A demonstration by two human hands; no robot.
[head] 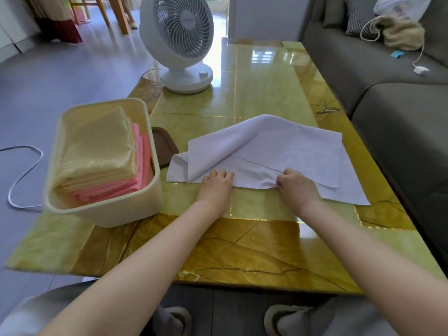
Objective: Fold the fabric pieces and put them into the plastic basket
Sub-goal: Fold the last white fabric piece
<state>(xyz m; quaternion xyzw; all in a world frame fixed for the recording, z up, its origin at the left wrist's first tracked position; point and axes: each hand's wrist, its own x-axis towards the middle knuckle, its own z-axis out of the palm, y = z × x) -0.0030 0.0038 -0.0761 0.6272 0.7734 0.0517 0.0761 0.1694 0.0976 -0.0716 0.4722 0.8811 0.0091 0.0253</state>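
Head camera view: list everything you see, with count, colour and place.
table: one, yellow-green marble, centre
white cloth: one, white, partly folded on table
plastic basket: one, cream, table's near left
folded fabric pieces: two stacks, yellow and pink, inside basket
brown tray: one, brown, between basket and cloth
fan: one, white, table's far left
sofa: one, grey, right
cable: one, white, floor at left
left hand: one, grips cloth's near edge
right hand: one, pinches cloth's near edge

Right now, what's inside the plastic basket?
Folded yellow fabric pieces lie over folded pink pieces inside the basket. Anything under the stack, and most of the basket floor, is covered.
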